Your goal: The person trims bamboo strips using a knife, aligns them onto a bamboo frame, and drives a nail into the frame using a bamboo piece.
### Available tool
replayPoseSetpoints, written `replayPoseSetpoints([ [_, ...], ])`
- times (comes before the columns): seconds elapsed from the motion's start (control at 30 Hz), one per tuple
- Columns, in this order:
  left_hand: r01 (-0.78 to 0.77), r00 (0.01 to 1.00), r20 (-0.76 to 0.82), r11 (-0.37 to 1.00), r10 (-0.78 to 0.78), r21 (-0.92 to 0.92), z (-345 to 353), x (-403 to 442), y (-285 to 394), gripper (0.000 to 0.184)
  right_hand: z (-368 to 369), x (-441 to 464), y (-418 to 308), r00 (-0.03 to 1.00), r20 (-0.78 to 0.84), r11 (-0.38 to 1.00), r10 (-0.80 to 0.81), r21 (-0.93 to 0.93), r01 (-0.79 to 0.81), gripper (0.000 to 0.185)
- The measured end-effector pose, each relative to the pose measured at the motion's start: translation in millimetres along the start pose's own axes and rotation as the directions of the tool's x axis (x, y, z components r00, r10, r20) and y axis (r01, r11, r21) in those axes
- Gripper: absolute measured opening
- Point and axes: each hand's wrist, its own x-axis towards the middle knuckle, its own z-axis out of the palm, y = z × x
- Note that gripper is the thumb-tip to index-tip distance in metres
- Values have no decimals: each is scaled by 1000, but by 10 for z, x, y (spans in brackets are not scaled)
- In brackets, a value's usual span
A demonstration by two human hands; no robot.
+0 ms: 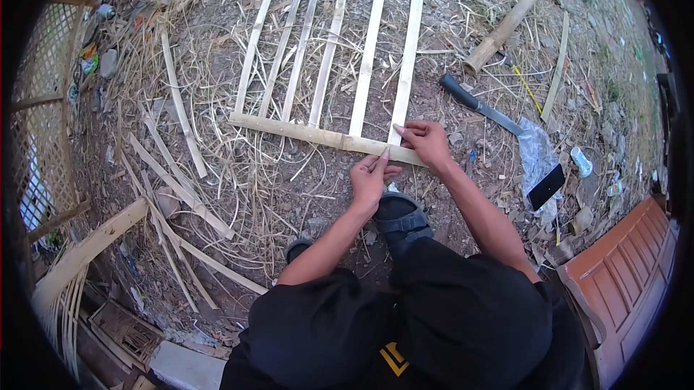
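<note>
A bamboo crosspiece (289, 129) lies on the ground before me, with several pale bamboo slats (370, 50) running away from it. My right hand (428, 143) is closed at the near end of the rightmost slat (409, 50), thumb and fingers gripping its edge by the crosspiece. On the near side of the crosspiece, my left hand (370, 177) is pinched, its fingertips at the bar just below that slat. Whatever sits between those fingertips is too small to make out.
To the right lie a dark-handled machete (481, 104), a clear plastic bag (536, 146) and a black phone (546, 187). A bamboo pole (502, 28) is farther back. Loose strips (181, 187) and shavings cover the left ground. An orange panel (622, 267) stands lower right.
</note>
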Motion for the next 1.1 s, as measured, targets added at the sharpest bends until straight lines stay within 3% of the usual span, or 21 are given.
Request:
replayPoseSetpoints([
  [0.5, 3, 1000, -25, 1000, -3, -31, -18, -18, 6, 23, 47, -30, -34, 1000, 4, 999, -19, 33, 19, 33],
  [0.6, 21, 1000, -20, 999, -21, -38, -26, -23, 2, 24, 18, -59, -77, 998, 47, 999, 35, 19, -36, 39],
  [0.67, 43, 999, -28, 998, -45, -47, -26, -27, 23, 24, -32, -68, -60, 978, 179, 985, -104, -118, 126, 51],
  [0.87, 50, 997, -48, 997, -53, -55, -9, -72, 74, 23, -96, -122, -205, 960, 278, 985, -31, -153, 76, 63],
  [1.0, 52, 998, -36, 994, -56, -101, -8, -81, 108, 23, -59, -80, -147, 969, 240, 986, -51, -141, 87, 57],
  [1.1, 63, 997, -33, 994, -66, -93, -20, -74, 115, 23, -18, -90, -156, 988, 156, 970, -9, -237, 46, 51],
])
